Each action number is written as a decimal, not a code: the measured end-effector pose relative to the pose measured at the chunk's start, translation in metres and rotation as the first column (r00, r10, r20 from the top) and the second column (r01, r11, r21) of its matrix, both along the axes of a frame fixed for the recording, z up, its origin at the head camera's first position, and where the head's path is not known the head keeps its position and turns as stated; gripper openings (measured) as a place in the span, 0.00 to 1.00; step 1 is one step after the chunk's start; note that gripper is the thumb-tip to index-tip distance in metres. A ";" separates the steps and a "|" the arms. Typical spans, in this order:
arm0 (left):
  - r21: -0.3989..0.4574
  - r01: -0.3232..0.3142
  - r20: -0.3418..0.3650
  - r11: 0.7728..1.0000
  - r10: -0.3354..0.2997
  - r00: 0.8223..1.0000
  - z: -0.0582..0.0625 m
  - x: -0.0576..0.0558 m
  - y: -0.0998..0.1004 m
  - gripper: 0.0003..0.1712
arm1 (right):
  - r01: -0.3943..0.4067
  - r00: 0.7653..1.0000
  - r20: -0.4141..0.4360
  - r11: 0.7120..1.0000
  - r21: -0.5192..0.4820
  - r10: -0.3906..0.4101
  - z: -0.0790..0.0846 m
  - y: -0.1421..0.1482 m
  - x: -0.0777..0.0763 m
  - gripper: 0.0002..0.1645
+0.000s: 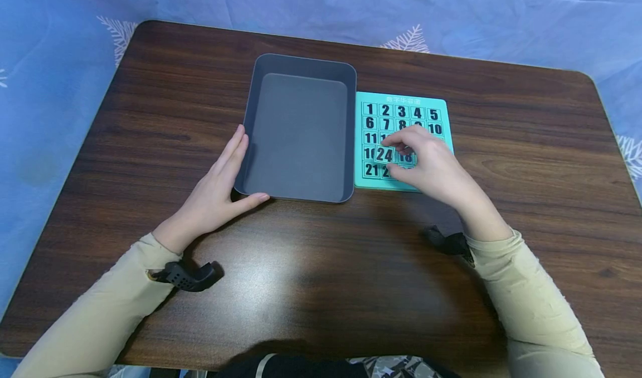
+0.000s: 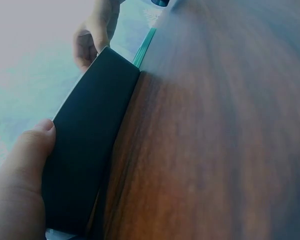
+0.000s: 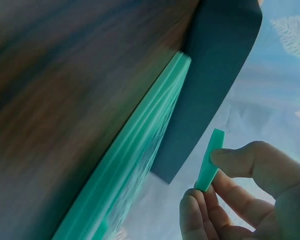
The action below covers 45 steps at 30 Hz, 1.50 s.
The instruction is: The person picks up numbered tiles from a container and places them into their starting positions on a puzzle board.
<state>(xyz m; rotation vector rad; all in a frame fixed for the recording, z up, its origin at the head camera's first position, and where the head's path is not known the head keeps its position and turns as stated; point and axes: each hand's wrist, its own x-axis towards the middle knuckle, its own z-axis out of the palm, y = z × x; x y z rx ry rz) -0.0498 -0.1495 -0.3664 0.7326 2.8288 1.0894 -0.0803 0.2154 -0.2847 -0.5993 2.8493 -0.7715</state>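
Note:
A green square tile (image 1: pixel 384 154) printed with 24 is pinched between the thumb and fingers of my right hand (image 1: pixel 436 166). It is raised over the green number board (image 1: pixel 359 144), and the right wrist view shows the tile (image 3: pixel 210 161) edge-on, apart from the board. Rows of numbered tiles fill the board; my hand hides some of them. At the near left corner of a dark grey rectangular tray (image 1: pixel 301 138), my left hand (image 1: pixel 208 199) lies with straight fingers along the left wall and the thumb at the near wall.
The tray's right wall stands right beside the board's left edge. Both lie on a dark wood-grain table (image 1: pixel 526 144) with rounded corners. Blue cloth (image 1: pixel 311 10) with white leaf prints is behind the table. Each wrist wears a black strapped device (image 1: pixel 190 276).

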 end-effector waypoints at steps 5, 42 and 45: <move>-0.001 -0.001 -0.002 1.000 0.001 1.000 0.000 0.000 0.000 0.58 | 0.029 0.999 0.026 0.999 0.029 -0.030 -0.002 0.015 -0.001 0.20; -0.001 0.001 0.003 1.000 -0.001 1.000 0.000 0.000 0.001 0.58 | 0.019 0.991 0.130 0.982 0.188 -0.044 -0.005 0.065 0.007 0.18; 0.002 0.005 0.011 1.000 -0.005 1.000 0.000 0.000 0.001 0.57 | 0.015 0.989 0.142 0.983 0.184 -0.042 -0.005 0.065 0.007 0.18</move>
